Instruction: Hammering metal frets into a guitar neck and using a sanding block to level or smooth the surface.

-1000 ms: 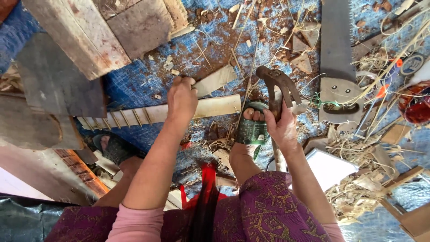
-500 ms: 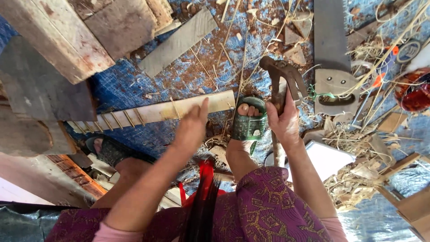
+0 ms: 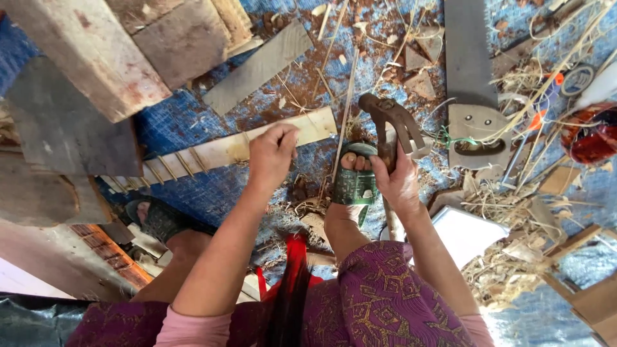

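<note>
Head view: right hand [image 3: 400, 183] clamped on hammer [image 3: 392, 125], left hand [image 3: 273, 154] pinched over slat [image 3: 218, 153].

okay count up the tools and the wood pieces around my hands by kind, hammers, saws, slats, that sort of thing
Claw hammer, in the right hand: 1
Handsaw: 1
Pale notched slat, under the left hand: 1
Loose grey slat: 1
Total: 4

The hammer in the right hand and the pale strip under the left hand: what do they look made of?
The hammer head looks like dark, rusty metal: brown, dull, with a curved claw. Its handle, mostly hidden by the right hand, cannot be judged. The pale strip under the left hand looks like bare, unfinished wood, light tan and matte, with thin pins standing along it.
</note>
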